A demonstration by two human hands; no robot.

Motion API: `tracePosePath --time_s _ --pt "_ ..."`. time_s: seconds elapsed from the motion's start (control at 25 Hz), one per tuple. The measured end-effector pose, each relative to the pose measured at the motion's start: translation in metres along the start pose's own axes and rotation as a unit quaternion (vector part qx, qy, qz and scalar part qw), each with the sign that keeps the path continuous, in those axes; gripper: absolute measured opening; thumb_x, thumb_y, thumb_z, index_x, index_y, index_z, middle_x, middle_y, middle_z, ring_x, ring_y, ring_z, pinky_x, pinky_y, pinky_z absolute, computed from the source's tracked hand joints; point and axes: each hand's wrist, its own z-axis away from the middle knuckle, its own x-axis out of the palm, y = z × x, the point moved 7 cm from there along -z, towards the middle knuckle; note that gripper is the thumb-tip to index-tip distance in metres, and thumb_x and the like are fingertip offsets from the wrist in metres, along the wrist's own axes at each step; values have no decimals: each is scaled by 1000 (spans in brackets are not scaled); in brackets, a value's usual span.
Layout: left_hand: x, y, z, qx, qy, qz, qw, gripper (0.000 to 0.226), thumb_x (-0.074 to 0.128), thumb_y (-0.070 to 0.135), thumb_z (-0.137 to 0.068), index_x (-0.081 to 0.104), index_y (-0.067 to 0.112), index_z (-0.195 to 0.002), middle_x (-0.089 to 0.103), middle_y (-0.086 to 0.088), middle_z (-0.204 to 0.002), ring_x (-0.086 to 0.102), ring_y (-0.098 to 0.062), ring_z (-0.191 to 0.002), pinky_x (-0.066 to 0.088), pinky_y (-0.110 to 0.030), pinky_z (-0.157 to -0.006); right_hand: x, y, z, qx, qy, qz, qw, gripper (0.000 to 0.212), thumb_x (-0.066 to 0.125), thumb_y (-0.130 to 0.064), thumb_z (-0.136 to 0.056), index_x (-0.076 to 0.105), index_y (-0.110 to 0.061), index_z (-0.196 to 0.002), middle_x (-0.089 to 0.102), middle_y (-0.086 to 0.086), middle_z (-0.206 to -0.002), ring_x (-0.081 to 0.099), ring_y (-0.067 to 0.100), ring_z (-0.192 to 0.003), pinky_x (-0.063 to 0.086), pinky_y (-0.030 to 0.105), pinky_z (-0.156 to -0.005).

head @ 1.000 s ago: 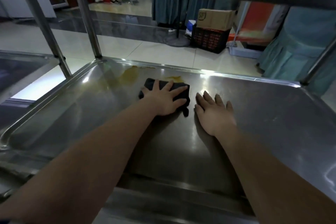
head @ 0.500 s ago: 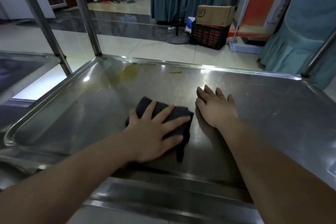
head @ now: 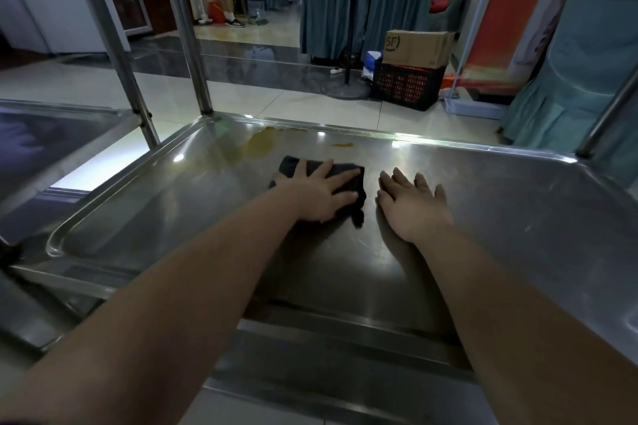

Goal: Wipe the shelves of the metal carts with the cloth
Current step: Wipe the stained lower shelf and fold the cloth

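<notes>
Cloth (head: 290, 166): dark, folded, flat on the cart's shelf (head: 518, 217), in the far half, left of centre.
Left hand (head: 314, 195): palm down on the cloth, fingers straight and spread; it presses and does not clutch.
Right hand (head: 412, 207): flat on bare metal just beside the cloth, fingers extended, holding nothing; probably bracing.
Stain (head: 260, 147): yellowish patch just beyond the cloth, near the far-left corner; smaller smear (head: 342, 144) by the far rim.
Step (judged): wiping stroke under way on this shelf; the stains are not yet cleared.
Next move (judged): push the cloth forward-left over the stain with firm downward pressure, then across to the smear.
Beyond: second cart (head: 51, 134) at left.
</notes>
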Motion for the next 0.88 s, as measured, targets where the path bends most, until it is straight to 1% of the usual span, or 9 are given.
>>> tracePosePath --time_s 0.12,0.24,0.4,0.48,0.6,0.68,0.72,0.8,0.88 --pt "-13 11 -38 -21 -18 -9 1000 59 31 55 -98 -4 59 -145 -19 6 -162 -15 -48 -144 6 -83 -99 0 2 -5 1 15 -13 1000 52 18 -49 -102 18 -40 -153 10 -12 -163 5 25 -150 2 56 -117" --pt "-14 12 -40 -48 8 35 998 57 24 64 -96 -4 61 -145 -14 10 -163 -14 -43 -146 3 -81 -101 0 5 -8 -1 28 -16 999 51 20 -48 -101 22 -41 -152 13 -12 -163 8 24 -150 3 56 -117" --pt "2 16 -3 30 -15 -33 999 56 26 56 -98 -5 60 -144 -18 11 -162 -17 -39 -147 4 -75 -108 1 5 -8 -5 26 -21 999 52 20 -49 -100 22 -42 -152 12 -12 -163 6 24 -150 1 56 -117" --pt "10 8 33 28 5 11 1000 51 18 67 -94 -11 69 -137 -16 16 -161 -17 -34 -147 1 -73 -109 0 5 -7 -3 30 -29 999 52 21 -48 -100 23 -41 -152 12 -12 -163 6 23 -150 0 55 -116" --pt "31 -15 112 34 40 54 997 56 5 87 -75 -19 78 -126 -15 27 -156 -17 -25 -147 2 -68 -110 -2 6 -6 -2 29 -42 999 52 23 -48 -100 26 -41 -151 14 -12 -162 7 23 -150 -1 54 -117" --pt "43 -46 159 7 66 64 996 64 -1 93 -65 -16 79 -126 -20 37 -149 -17 -19 -146 5 -63 -111 -4 6 -3 -6 34 -49 998 51 24 -49 -99 27 -42 -150 17 -12 -162 9 22 -150 0 55 -117" --pt "45 -61 173 -20 71 71 995 62 -1 93 -66 -15 80 -125 -21 39 -147 -17 -17 -146 7 -61 -110 -5 6 -3 -5 30 -45 999 51 24 -51 -99 25 -44 -150 17 -12 -162 9 22 -150 -1 57 -116" --pt "46 -83 190 -78 66 69 992 56 -2 88 -69 -18 81 -123 -19 38 -148 -15 -16 -147 11 -58 -110 -4 6 -1 5 -3 -6 1000 52 19 -54 -99 17 -48 -150 11 -14 -163 5 24 -150 -5 62 -113" --pt "43 -86 193 -96 74 77 990 60 -2 85 -65 -20 81 -122 -18 34 -150 -14 -18 -148 13 -57 -109 -7 -1 -2 33 -26 34 999 53 16 -53 -99 11 -48 -151 5 -14 -163 -5 26 -150 -10 67 -109"
